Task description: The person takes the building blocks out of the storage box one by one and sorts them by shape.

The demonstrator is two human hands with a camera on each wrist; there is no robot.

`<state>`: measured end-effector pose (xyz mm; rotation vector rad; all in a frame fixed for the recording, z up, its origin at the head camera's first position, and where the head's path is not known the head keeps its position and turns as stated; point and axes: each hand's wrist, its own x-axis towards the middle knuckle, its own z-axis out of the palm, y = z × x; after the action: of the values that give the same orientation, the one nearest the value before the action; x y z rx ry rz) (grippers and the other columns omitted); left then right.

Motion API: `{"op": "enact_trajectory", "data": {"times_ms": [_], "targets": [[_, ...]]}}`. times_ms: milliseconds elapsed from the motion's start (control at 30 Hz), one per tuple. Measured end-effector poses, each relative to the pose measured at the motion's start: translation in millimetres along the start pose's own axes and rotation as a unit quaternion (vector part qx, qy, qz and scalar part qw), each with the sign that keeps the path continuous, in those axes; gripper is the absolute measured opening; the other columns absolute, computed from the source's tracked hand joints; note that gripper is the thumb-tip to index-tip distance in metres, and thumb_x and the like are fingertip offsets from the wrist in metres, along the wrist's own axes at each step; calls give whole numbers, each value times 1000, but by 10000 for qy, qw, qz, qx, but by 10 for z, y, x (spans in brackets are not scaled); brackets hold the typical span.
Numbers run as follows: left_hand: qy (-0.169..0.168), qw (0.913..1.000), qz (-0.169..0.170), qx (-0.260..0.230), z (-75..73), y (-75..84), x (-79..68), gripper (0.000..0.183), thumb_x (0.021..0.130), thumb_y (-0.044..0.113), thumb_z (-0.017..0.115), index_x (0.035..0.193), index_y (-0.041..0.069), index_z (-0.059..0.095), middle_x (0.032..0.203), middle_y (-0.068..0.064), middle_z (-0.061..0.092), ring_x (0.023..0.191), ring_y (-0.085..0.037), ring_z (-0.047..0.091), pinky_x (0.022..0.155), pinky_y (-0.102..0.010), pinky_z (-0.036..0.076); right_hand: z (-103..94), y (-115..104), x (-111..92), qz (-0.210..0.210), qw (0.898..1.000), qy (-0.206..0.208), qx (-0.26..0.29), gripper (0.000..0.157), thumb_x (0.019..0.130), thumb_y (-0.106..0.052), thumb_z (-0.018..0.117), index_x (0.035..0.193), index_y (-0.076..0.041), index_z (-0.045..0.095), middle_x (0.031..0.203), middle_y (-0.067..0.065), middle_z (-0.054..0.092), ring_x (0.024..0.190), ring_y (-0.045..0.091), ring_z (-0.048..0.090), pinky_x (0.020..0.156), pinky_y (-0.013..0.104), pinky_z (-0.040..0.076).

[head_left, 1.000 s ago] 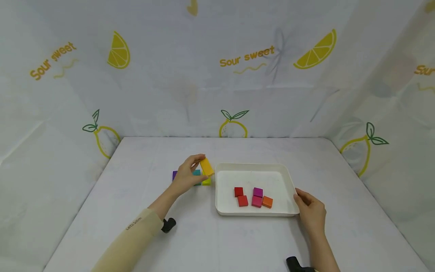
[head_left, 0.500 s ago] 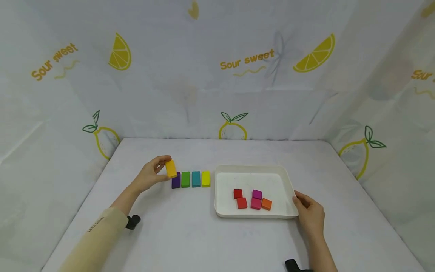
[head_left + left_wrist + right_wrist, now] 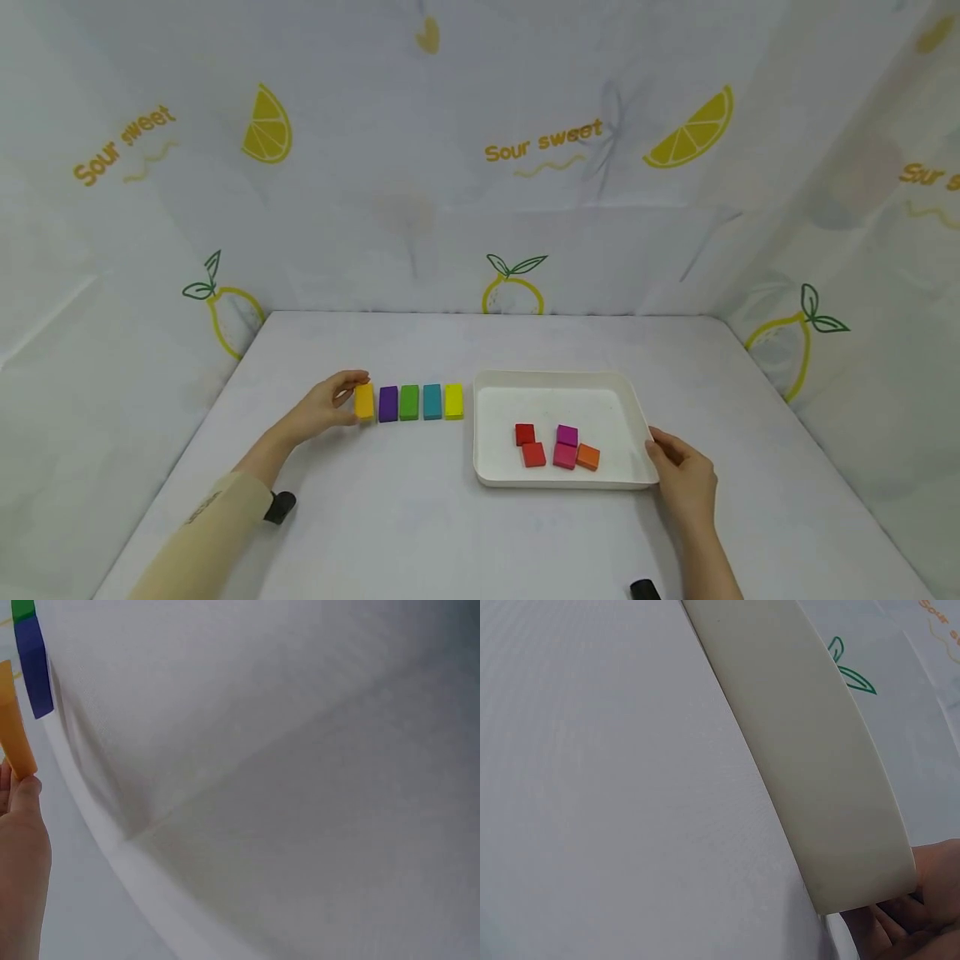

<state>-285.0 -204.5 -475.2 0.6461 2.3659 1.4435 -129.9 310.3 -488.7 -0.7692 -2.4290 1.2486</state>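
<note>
Fingers of the left hand (image 3: 318, 410): were clamped on an amber-yellow rectangular block (image 3: 363, 402), thumb at its lower end and a fingertip at its upper end.
Amber-yellow block: stood left of centre in the head view, the leftmost of a row; whether its base touched the worktop, I could not tell.
Row beside it: ran rightward through a purple rectangular block (image 3: 387, 404), a green rectangular block (image 3: 408, 402), a teal-blue rectangular block (image 3: 432, 402) and a bright yellow rectangular block (image 3: 453, 402), with narrow gaps between them.
Left wrist view: showed the amber-yellow block tilted at the left edge, the purple block just beside it.
Fingers of the right hand (image 3: 684, 479): gripped a shallow white rectangular tray (image 3: 555, 400) near its lower right corner, thumb at the rim; the right wrist view had them at lower right.
Tray: sat right of centre, just beside the bright yellow block.
Inside the tray: five small blocks lay in the lower half; a dark red block (image 3: 525, 434) above a bright red block (image 3: 534, 454), a magenta block (image 3: 567, 435) above a pink block (image 3: 564, 456), and an orange block (image 3: 588, 457) at the right.
Worktop (image 3: 480, 542): was white and filled the lower frame.
Backdrop (image 3: 337, 183): was white, printed with lemons and "Sour sweet".
</note>
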Motion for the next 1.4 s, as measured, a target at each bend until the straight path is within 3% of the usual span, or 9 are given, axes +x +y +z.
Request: {"op": "enact_trajectory", "data": {"times_ms": [267, 500, 900, 1000, 1067, 1133, 1233, 1300, 1400], "targets": [[-164, 9994, -181, 241, -1, -43, 0, 75, 83, -5, 65, 149, -8, 29, 155, -30, 34, 148, -47, 26, 122, -52, 21, 16, 13, 13, -19, 10000, -2, -15, 35, 97, -23, 61, 126, -5, 67, 124, 21, 69, 76, -22, 45, 63, 0, 44], [-343, 9990, -84, 283, -21, -70, 35, 74, 83, -6, 64, 148, -9, 29, 153, -32, 35, 146, -48, 27, 122, -56, 20, 13, -5, 16, -71, 10000, -7, 1, 35, 97, -22, 61, 127, -5, 66, 124, 22, 68, 74, -27, 42, 63, -1, 43], [-487, 9977, -238, 410, -55, -81, 104, 75, 81, -8, 64, 148, -10, 29, 154, -32, 34, 147, -48, 25, 122, -57, 20, 26, -23, 9, -87, 10000, 28, 12, 34, 97, -22, 61, 126, -5, 67, 124, 21, 69, 75, -25, 43, 64, -2, 43], [-496, 9977, -267, 365, -55, -93, 102, 76, 81, -8, 65, 148, -9, 29, 154, -32, 33, 148, -48, 24, 122, -55, 19, 27, -26, 9, -63, 10000, 49, -24, 34, 97, -21, 61, 126, -5, 67, 124, 20, 69, 82, -15, 55, 64, -2, 43], [-485, 9979, -271, 340, -52, -97, 103, 77, 81, -8, 65, 149, -9, 29, 154, -31, 33, 148, -48, 24, 122, -55, 19, 26, -27, 4, -80, 9999, 57, -23, 34, 97, -21, 61, 125, -4, 67, 123, 21, 69, 90, 0, 65, 63, -2, 43], [-487, 9981, -248, 298, -49, -102, 105, 77, 80, -9, 64, 149, -10, 29, 154, -32, 32, 148, -49, 23, 122, -55, 18, 23, -27, 0, -82, 9999, 67, -24, 34, 97, -21, 61, 125, -4, 67, 123, 21, 69, 96, 9, 67, 63, -2, 43], [-490, 9981, -226, 290, -43, -103, 108, 79, 80, -8, 65, 149, -10, 27, 155, -33, 30, 148, -49, 22, 122, -57, 16, 17, -18, 3, -69, 10000, 53, 6, 34, 97, -21, 61, 126, -4, 67, 123, 22, 69, 89, -2, 64, 64, -2, 43], [-492, 9981, -239, 281, -43, -107, 110, 80, 81, -6, 67, 149, -10, 25, 156, -33, 28, 148, -49, 21, 123, -58, 14, 14, -10, 4, -64, 10000, 66, 9, 34, 97, -22, 61, 125, -4, 67, 123, 22, 69, 81, -16, 53, 64, -2, 44], [-403, 9985, -277, 226, -45, -102, 118, 82, 82, -3, 69, 150, -10, 23, 157, -32, 26, 148, -48, 20, 124, -58, 13, 7, 3, 4, -52, 10000, 77, 8, 34, 97, -22, 62, 125, -5, 67, 123, 21, 69, 75, -25, 44, 64, -1, 44]]}}
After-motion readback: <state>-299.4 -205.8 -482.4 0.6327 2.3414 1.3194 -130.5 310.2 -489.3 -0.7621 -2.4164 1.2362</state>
